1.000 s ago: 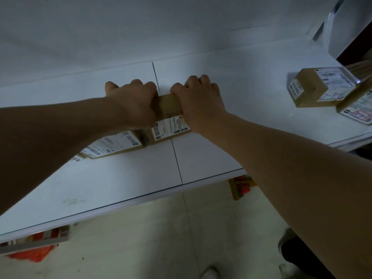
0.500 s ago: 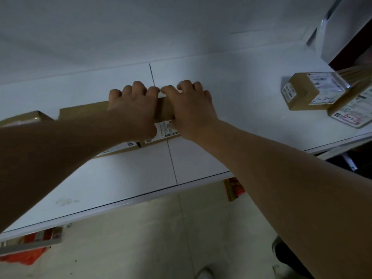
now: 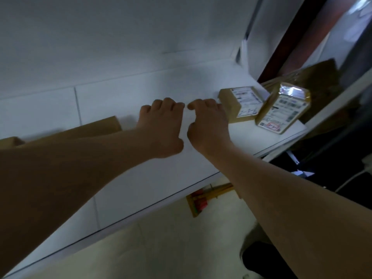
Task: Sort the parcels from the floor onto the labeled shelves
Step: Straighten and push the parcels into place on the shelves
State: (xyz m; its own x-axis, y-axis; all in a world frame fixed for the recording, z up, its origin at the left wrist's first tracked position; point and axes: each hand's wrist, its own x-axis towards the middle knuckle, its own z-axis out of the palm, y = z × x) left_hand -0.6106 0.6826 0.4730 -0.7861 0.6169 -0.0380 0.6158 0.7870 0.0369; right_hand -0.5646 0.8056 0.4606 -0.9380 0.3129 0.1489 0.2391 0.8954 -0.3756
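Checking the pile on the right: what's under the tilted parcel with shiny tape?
The tilted parcel appears to lean on the smaller labelled box, its near end resting on the white shelf. Anything beneath its far part is covered.

**Head view.** Left grip [image 3: 161, 125] and right grip [image 3: 207, 125] are side by side, knuckles up, over the middle of the white shelf [image 3: 141, 178]. Their fingers are loosely curled and hold nothing. A long cardboard parcel [image 3: 96, 127] lies toward the shelf's left end, partly hidden by the left forearm. At the right end a small labelled box [image 3: 239, 103] sits just beyond the right grip; contact cannot be judged. A second labelled parcel [image 3: 281, 109] leans tilted beside it. Pale floor [image 3: 161, 248] shows below the front edge.
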